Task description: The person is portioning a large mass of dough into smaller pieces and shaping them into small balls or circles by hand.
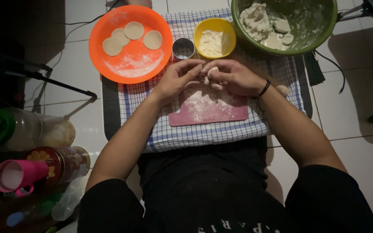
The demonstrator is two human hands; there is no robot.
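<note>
Already, three flat dough rounds [132, 37] lie on the floured orange plate [121, 64] at the upper left, so part of the work looks done. Both hands meet over the pink board [208, 113], which rests on a blue-checked cloth [203, 133] spread on the tiled floor [355, 116]. The left hand [178, 77] and the right hand [234, 77] come together around a small dough piece [213, 70]; the fingers of both are curled nearly shut and pinch it between their tips, just above the board. How far this piece is shaped cannot be told, since the fingers cover most of it. A dark band [264, 88] sits on the right wrist. Just beyond the hands stand a small metal ring cutter [183, 48] and a yellow bowl [203, 30] with a pale crumbly filling or flour; which one cannot be told. The green bowl [324, 30] at the upper right holds several lumps of dough [260, 23], so a good share seems left to shape. The board is dusted white. At the left edge lie a clear jar [44, 129], a printed tin [65, 164] and a pink cup [18, 174], well apart from the hands and untouched.
</note>
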